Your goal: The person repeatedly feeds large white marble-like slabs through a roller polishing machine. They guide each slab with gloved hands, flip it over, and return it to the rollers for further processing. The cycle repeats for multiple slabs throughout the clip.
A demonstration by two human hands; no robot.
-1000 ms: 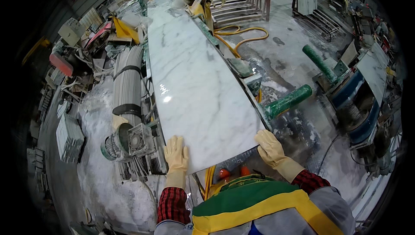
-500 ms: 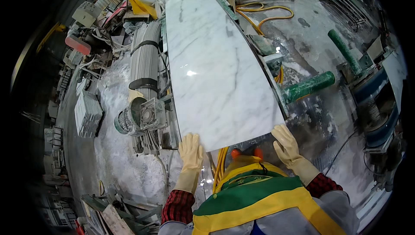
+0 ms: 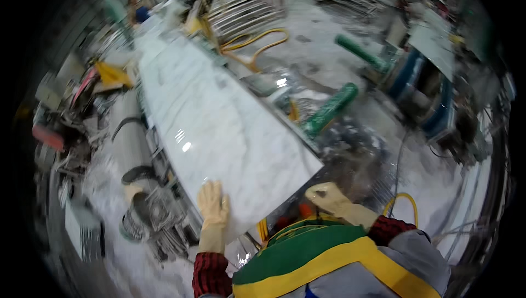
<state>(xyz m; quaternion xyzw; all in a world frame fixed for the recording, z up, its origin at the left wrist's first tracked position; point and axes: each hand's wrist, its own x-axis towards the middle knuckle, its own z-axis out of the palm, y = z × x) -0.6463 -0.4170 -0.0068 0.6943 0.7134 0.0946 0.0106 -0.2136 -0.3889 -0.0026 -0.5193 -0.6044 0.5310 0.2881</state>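
Note:
A long white marble slab with grey veins lies on a machine bed and runs away from me. My left hand, in a pale yellow glove, lies flat on the slab's near left corner with the fingers spread. My right hand, also gloved, curls at the slab's near right corner, just off the edge. Whether it grips the edge is unclear in the blur. Red checked sleeves and a green and yellow vest fill the lower edge.
A grey motor and roller unit stands left of the slab. Green rollers and a yellow hose lie on the wet floor to the right. Blue machinery stands far right. Another person stands at the slab's far end.
The view has swung and the slab now runs diagonally to the upper left. My right hand has come off the slab's corner and curled; my left hand stays flat on it.

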